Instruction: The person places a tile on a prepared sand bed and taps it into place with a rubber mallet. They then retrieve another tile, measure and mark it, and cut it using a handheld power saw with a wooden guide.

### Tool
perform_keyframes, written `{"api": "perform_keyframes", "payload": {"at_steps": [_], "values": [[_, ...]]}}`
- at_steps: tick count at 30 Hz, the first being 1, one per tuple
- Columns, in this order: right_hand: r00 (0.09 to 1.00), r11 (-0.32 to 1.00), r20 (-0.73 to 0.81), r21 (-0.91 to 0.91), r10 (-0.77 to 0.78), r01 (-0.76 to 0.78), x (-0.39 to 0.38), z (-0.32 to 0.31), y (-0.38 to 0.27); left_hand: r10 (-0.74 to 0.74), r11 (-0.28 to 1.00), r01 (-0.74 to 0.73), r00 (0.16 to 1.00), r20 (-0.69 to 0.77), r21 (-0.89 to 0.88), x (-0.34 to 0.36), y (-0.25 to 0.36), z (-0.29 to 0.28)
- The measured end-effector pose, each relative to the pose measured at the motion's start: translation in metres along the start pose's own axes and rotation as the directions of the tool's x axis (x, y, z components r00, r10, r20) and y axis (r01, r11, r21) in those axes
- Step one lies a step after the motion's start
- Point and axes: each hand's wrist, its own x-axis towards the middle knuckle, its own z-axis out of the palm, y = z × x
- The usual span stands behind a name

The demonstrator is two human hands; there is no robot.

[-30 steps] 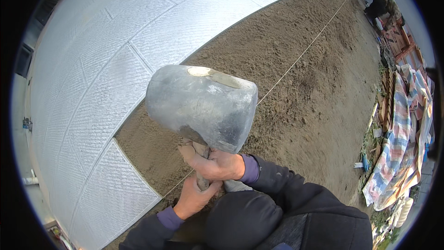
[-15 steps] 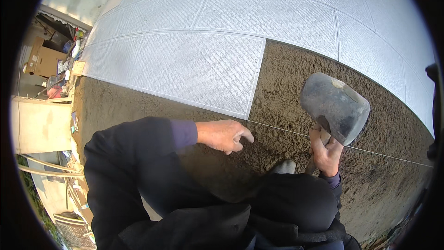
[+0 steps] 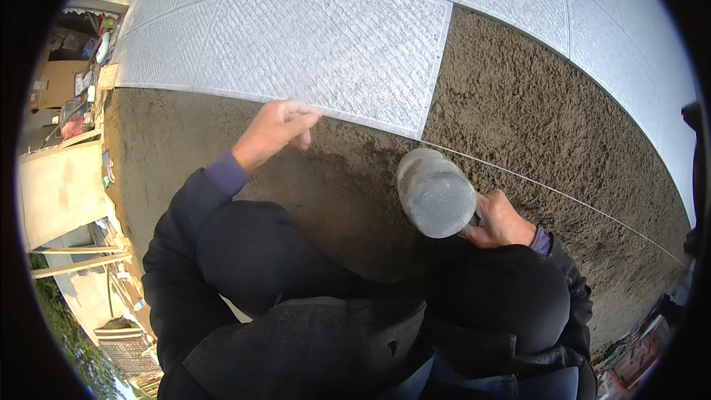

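The right hand (image 3: 502, 221) grips the mallet (image 3: 437, 196); the left hand (image 3: 278, 130), empty, fingers bent and slightly parted, is at the near edge of the slab (image 3: 326, 52)

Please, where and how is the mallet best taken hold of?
The mallet is probably best taken by its handle, from the person's right, where the right grip is. The handle, mostly hidden, leaves the right side of the thick, rounded head, which looks too broad to wrap easily.
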Motion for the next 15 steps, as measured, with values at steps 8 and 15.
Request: {"api": "perform_keyframes", "payload": {"at_steps": [8,15], "values": [[0.915,0.914,0.282,-0.202,-0.290,0.352,0.020,0.017,-0.009,-0.307,0.856,0.335,0.942,0.134,-0.394,-0.003,-0.046,0.012],[0.895,0.915,0.328,-0.162,-0.303,0.369,0.033,0.007,-0.022,-0.345,0.708,0.324,0.934,0.093,-0.627,0.017,-0.058,0.013]]}}
